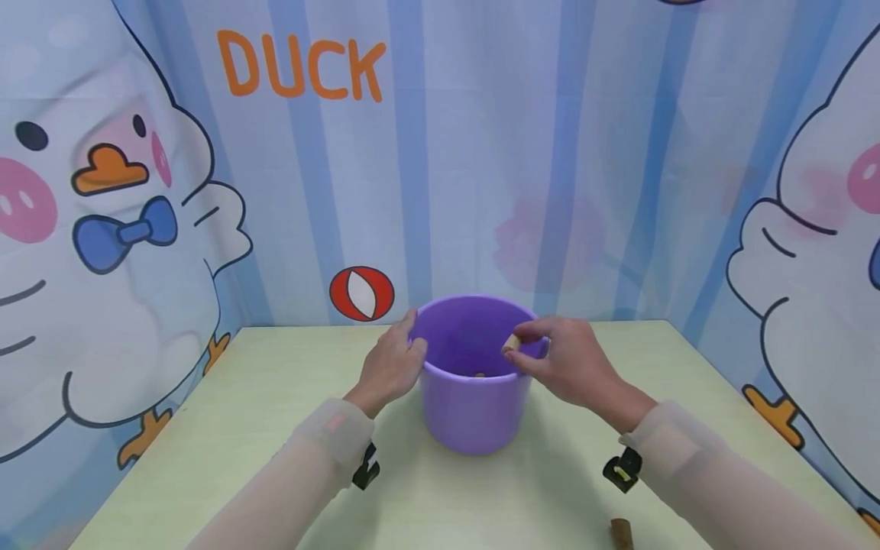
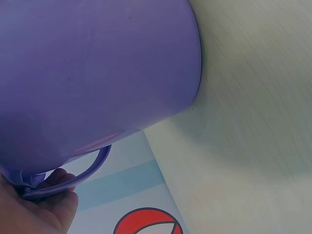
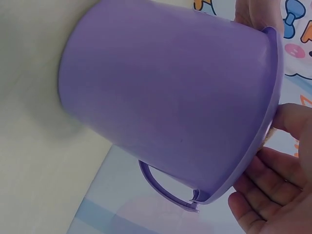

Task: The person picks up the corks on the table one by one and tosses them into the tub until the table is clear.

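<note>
A purple bucket (image 1: pixel 474 412) stands upright on the table. My left hand (image 1: pixel 392 367) holds its left side at the rim; in the left wrist view, the fingers (image 2: pixel 66 207) are curled about the bucket's handle (image 2: pixel 92 168) near where it joins the rim. Over the right part of the bucket's mouth, my right hand (image 1: pixel 574 359) pinches a small tan cork (image 1: pixel 511 344) between thumb and fingers. The right wrist view shows that cork mostly hidden behind the rim. A small tan piece (image 1: pixel 480 375) peeks up inside the bucket, largely hidden by the near wall.
A brown cork-like cylinder (image 1: pixel 622 533) lies at the table's near edge, beside the right forearm. The pale table (image 1: pixel 296 397) ends at a blue striped curtain (image 1: pixel 467 153) printed with ducks, which surrounds its back and sides.
</note>
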{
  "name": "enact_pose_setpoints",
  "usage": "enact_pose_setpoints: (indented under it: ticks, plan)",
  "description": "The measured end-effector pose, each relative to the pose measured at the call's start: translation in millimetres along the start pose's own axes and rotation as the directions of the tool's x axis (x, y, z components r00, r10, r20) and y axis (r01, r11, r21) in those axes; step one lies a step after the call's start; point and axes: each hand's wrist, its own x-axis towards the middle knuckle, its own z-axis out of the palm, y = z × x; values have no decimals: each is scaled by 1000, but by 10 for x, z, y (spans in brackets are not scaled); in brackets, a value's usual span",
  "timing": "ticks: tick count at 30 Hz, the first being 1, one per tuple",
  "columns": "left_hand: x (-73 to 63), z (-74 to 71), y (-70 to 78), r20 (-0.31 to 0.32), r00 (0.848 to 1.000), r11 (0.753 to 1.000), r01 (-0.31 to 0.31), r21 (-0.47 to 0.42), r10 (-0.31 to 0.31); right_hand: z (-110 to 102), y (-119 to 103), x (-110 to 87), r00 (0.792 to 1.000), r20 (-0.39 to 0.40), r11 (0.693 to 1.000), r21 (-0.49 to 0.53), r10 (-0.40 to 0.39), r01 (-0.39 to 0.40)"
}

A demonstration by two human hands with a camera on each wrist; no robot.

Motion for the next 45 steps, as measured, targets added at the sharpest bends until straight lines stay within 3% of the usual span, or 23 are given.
enact_pose_setpoints:
  ticks: [10, 16, 27, 45]
  plan:
    - [-13, -10, 20, 6, 1000, 1000, 15, -1, -15, 18, -8, 31, 996, 65, 998, 18, 56, -57]
    - [-9, -1, 26, 8, 1000, 1000, 14, 2, -14, 18, -9, 8, 995, 43, 996, -20, 86, -86]
    - [2, 1, 17, 5, 1000, 1000, 11, -1, -11, 9, 45, -93, 999, -38, 1000, -29, -4, 3]
    - [3, 14, 4, -3, 1000, 1000, 13, -5, -13, -101, 97, -299, 993, -102, 997, -63, -53, 47]
